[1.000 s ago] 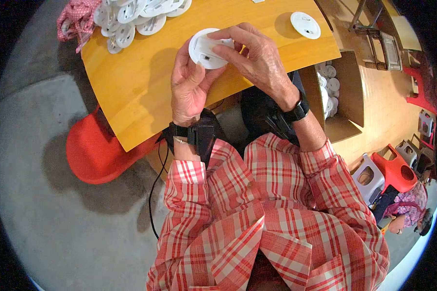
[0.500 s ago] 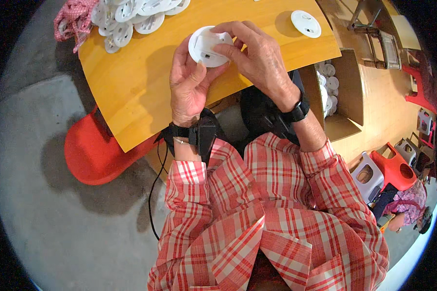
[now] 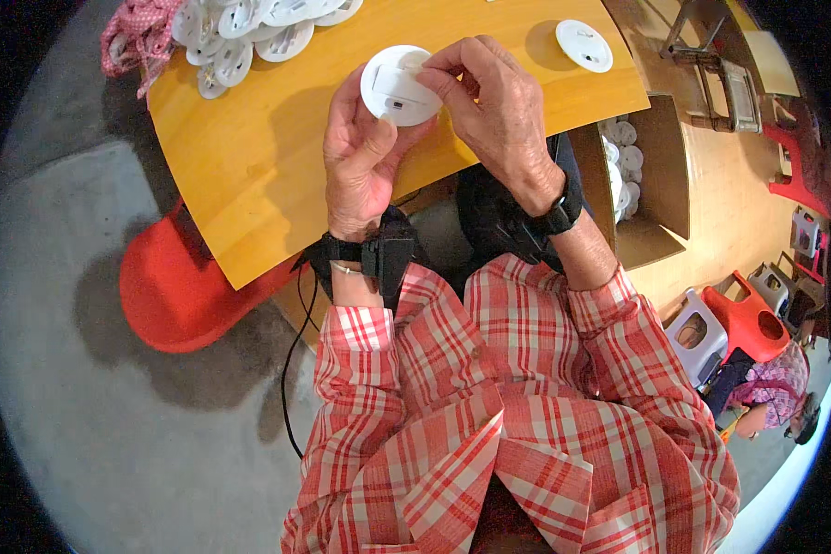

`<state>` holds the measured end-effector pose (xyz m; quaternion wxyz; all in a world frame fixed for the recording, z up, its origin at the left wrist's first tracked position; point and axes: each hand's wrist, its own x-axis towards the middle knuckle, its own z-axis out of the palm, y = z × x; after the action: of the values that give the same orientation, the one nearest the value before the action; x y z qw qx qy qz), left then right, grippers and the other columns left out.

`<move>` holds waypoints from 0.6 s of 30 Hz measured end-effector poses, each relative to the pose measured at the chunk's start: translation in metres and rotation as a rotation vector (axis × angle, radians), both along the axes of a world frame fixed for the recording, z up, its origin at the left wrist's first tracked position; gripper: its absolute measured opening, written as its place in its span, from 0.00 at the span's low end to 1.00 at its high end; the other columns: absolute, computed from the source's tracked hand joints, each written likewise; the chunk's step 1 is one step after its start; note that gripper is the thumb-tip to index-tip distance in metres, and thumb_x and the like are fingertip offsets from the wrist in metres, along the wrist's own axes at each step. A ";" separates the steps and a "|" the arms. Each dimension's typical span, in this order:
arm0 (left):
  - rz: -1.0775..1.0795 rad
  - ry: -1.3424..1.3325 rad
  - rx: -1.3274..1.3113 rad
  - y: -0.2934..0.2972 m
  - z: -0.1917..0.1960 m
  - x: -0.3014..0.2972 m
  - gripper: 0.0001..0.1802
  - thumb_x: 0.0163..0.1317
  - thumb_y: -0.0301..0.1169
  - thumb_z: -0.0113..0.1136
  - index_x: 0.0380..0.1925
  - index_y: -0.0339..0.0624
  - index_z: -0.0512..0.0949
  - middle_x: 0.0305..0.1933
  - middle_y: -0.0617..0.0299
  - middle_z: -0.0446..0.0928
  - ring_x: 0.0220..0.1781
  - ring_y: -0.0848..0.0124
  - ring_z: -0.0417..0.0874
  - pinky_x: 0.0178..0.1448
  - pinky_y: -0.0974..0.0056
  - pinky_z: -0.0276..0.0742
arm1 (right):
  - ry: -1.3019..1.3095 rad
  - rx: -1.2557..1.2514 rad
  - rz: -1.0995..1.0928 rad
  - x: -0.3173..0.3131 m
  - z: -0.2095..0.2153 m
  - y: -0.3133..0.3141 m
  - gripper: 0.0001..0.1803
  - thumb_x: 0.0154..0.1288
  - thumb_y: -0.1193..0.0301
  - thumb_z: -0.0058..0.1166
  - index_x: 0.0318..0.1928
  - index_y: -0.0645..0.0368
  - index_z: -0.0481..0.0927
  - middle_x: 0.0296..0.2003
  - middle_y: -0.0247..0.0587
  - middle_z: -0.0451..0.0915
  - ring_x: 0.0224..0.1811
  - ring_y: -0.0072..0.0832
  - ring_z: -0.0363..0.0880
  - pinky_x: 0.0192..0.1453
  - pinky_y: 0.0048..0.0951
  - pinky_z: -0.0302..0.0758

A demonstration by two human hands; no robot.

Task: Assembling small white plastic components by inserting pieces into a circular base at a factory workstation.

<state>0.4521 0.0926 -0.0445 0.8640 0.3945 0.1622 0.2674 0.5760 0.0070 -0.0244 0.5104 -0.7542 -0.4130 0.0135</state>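
Observation:
My left hand [image 3: 365, 157] is closed around a white round plastic case [image 3: 403, 100], its thumb at the lower rim. The case is tilted up above the table's near edge. A rectangular panel and a small dark slot show on its face. At the upper right rim, my right hand [image 3: 494, 106] pinches the edge between thumb and forefinger, the other fingers curled. Whether some small part sits between those fingertips is hidden. A similar white disc [image 3: 584, 46] lies alone on the table at the right.
The yellow table [image 3: 231, 175] carries a heap of white discs [image 3: 249, 28] at its far left, beside a pink patterned cloth [image 3: 134, 42]. An open cardboard box [image 3: 669, 166] of white pieces stands right. A red chair [image 3: 171, 286] is left; stools [image 3: 748, 319] and a person [image 3: 771, 392] are far right.
My right thumb has slid from the middle of the case to its upper right rim, uncovering the panel. My left hand keeps its hold almost unmoved.

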 end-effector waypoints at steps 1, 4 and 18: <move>0.009 0.007 0.002 0.000 0.001 0.000 0.31 0.56 0.27 0.60 0.59 0.43 0.59 0.60 0.55 0.63 0.61 0.59 0.67 0.59 0.52 0.73 | -0.009 -0.001 0.006 0.000 0.001 0.000 0.09 0.50 0.69 0.61 0.28 0.59 0.76 0.24 0.44 0.74 0.29 0.41 0.75 0.31 0.36 0.72; 0.006 0.001 0.000 -0.001 -0.002 0.001 0.31 0.56 0.27 0.60 0.59 0.43 0.60 0.61 0.55 0.63 0.61 0.60 0.67 0.59 0.52 0.73 | -0.010 -0.023 0.026 0.003 0.000 -0.001 0.08 0.51 0.69 0.60 0.27 0.59 0.75 0.24 0.44 0.74 0.28 0.41 0.75 0.30 0.37 0.72; -0.006 -0.036 -0.062 0.003 -0.003 0.004 0.26 0.60 0.35 0.57 0.55 0.41 0.60 0.55 0.54 0.66 0.57 0.61 0.71 0.55 0.51 0.76 | -0.257 -0.026 0.033 -0.003 -0.008 -0.002 0.08 0.51 0.68 0.60 0.32 0.54 0.76 0.28 0.41 0.72 0.32 0.41 0.73 0.32 0.37 0.73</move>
<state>0.4561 0.0958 -0.0470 0.8795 0.3631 0.1538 0.2665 0.5733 0.0051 -0.0326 0.4430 -0.7493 -0.4873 -0.0694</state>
